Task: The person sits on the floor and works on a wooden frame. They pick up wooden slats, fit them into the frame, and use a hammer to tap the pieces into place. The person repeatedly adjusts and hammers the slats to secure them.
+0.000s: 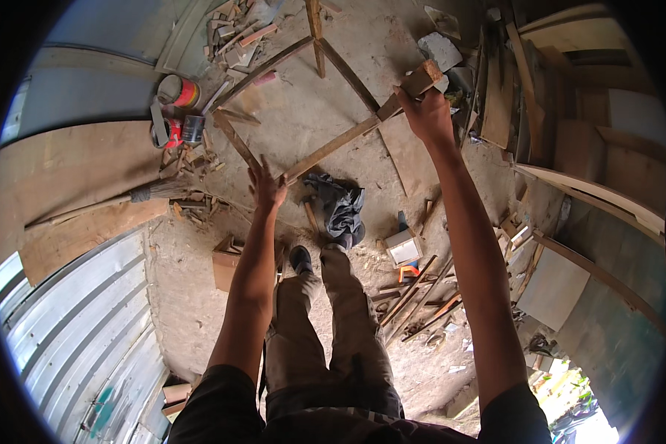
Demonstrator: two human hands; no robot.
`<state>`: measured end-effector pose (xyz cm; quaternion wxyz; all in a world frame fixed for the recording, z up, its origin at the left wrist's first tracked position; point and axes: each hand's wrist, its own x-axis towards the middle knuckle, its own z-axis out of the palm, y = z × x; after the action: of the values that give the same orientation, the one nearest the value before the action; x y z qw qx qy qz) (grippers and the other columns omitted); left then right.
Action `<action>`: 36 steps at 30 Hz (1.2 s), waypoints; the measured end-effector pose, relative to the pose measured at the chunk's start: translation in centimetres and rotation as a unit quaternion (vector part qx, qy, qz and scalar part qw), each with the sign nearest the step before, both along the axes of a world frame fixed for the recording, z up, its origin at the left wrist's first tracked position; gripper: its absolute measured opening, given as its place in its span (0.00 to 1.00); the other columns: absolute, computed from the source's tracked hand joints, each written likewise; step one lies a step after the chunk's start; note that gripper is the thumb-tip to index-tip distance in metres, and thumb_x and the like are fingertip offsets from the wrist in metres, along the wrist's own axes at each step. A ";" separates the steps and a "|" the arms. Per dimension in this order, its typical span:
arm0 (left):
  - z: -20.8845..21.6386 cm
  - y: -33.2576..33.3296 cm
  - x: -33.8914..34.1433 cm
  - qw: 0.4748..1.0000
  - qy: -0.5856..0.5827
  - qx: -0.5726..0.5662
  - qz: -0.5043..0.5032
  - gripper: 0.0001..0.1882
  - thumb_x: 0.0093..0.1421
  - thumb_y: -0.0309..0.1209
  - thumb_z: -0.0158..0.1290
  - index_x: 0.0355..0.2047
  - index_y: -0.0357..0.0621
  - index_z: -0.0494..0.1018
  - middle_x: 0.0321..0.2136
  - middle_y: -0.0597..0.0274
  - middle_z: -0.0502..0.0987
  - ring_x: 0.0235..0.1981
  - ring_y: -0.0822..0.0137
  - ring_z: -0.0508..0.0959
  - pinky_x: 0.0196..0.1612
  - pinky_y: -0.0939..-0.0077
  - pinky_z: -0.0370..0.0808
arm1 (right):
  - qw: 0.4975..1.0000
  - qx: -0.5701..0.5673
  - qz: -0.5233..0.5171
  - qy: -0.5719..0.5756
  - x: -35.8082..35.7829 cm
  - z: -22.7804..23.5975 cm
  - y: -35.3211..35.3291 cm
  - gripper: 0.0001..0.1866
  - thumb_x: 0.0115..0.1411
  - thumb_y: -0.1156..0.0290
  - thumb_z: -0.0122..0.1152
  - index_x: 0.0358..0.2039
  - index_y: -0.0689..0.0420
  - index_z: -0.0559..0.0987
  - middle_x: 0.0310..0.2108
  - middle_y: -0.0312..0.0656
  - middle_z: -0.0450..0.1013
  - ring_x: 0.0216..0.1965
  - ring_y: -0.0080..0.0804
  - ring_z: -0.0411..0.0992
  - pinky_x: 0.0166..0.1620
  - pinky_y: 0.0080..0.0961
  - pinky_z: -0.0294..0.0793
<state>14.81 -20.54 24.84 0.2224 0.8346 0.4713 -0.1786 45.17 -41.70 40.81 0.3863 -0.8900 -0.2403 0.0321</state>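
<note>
A frame of narrow wooden bars [334, 147] with posts at its corners stands tilted in front of me. My right hand [428, 117] is closed around the thick post [411, 90] at the frame's right corner, below its rough end. At the near left corner, my left hand [267, 186] lies against the wood with its fingers spread. The palm hides part of that corner. A crumpled dark cloth [339, 207] lies on the ground between the frame and my feet.
Paint cans [177, 92] and wood scraps [238, 44] lie at the far left. Beside my left leg stands a cardboard box [227, 268]. Thin wood strips [414, 300] and an orange-handled tool [409, 273] lie to the right. Boards [499, 103] lean farther right, near a pale stone block [439, 52].
</note>
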 end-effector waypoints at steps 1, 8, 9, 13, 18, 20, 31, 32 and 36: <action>0.3 -0.2 0.7 0.999 0.038 -0.026 -0.023 0.49 0.59 0.53 0.51 0.69 0.49 0.35 0.68 0.43 0.27 0.68 0.43 0.36 0.63 0.40 0.53 | 1.000 0.002 -0.011 0.005 -0.4 0.0 0.1 0.20 0.53 0.60 0.66 0.38 0.63 0.76 0.33 0.54 0.77 0.37 0.54 0.76 0.39 0.41 0.75; -1.1 0.3 -0.1 0.996 0.058 -0.031 -0.062 0.46 0.57 0.57 0.50 0.68 0.49 0.46 0.67 0.40 0.25 0.67 0.34 0.33 0.64 0.41 0.49 | 0.997 0.021 -0.043 0.057 -2.8 -2.8 0.1 0.19 0.55 0.61 0.66 0.42 0.60 0.77 0.37 0.49 0.78 0.40 0.41 0.78 0.41 0.33 0.76; -1.0 0.0 -0.2 0.995 0.066 -0.032 -0.072 0.46 0.57 0.57 0.50 0.68 0.49 0.46 0.67 0.38 0.25 0.67 0.34 0.33 0.65 0.41 0.48 | 0.997 0.023 -0.050 0.052 -3.5 -3.5 -0.3 0.23 0.54 0.60 0.67 0.45 0.60 0.73 0.38 0.51 0.77 0.40 0.46 0.77 0.42 0.36 0.75; -0.6 -0.6 -0.8 0.991 0.071 -0.044 -0.102 0.45 0.58 0.55 0.50 0.67 0.45 0.47 0.65 0.31 0.26 0.67 0.32 0.34 0.66 0.42 0.43 | 0.993 0.020 -0.112 0.039 -8.4 -6.3 -1.7 0.35 0.52 0.58 0.69 0.54 0.61 0.63 0.45 0.58 0.70 0.44 0.54 0.72 0.46 0.42 0.72; -1.1 -0.5 -2.1 0.987 -0.003 -0.065 -0.145 0.44 0.58 0.50 0.53 0.67 0.46 0.46 0.66 0.32 0.32 0.68 0.39 0.35 0.66 0.41 0.38 | 0.955 0.010 -0.226 0.193 -19.6 -8.0 -3.3 0.41 0.52 0.58 0.69 0.58 0.60 0.58 0.49 0.59 0.66 0.46 0.51 0.71 0.47 0.41 0.71; 0.9 -0.7 -2.7 0.976 -0.029 -0.093 -0.196 0.44 0.58 0.50 0.53 0.67 0.47 0.46 0.66 0.34 0.34 0.69 0.42 0.35 0.66 0.40 0.38 | 0.949 -0.035 -0.215 0.227 -24.4 -9.2 -4.6 0.41 0.52 0.57 0.69 0.59 0.60 0.57 0.48 0.58 0.67 0.46 0.52 0.71 0.47 0.41 0.71; 1.8 18.6 9.9 0.930 -0.179 0.098 -0.305 0.43 0.60 0.47 0.51 0.66 0.39 0.44 0.66 0.39 0.44 0.68 0.45 0.43 0.66 0.42 0.41 | 0.868 -0.009 -0.401 0.293 -31.5 -15.8 7.6 0.38 0.59 0.49 0.59 0.57 0.65 0.58 0.39 0.57 0.74 0.43 0.52 0.74 0.45 0.38 0.73; 1.3 20.6 11.6 0.925 -0.178 0.119 -0.315 0.42 0.61 0.50 0.49 0.66 0.38 0.46 0.65 0.38 0.48 0.68 0.45 0.46 0.66 0.44 0.44 | 0.846 0.016 -0.417 0.332 -28.9 -15.5 9.7 0.39 0.60 0.46 0.55 0.56 0.67 0.58 0.38 0.57 0.74 0.43 0.52 0.74 0.46 0.37 0.72; -3.3 25.7 16.3 0.954 -0.038 -0.052 -0.294 0.37 0.61 0.61 0.41 0.53 0.38 0.67 0.45 0.39 0.75 0.47 0.43 0.75 0.49 0.58 0.71 | 0.796 0.156 -0.477 0.338 -23.5 -23.0 13.7 0.35 0.61 0.44 0.53 0.49 0.68 0.65 0.28 0.51 0.75 0.34 0.41 0.77 0.38 0.32 0.73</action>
<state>31.08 5.17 21.59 0.2203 0.9298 0.1862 -0.2286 21.68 -27.97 17.80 0.5425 -0.7523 0.3588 0.1046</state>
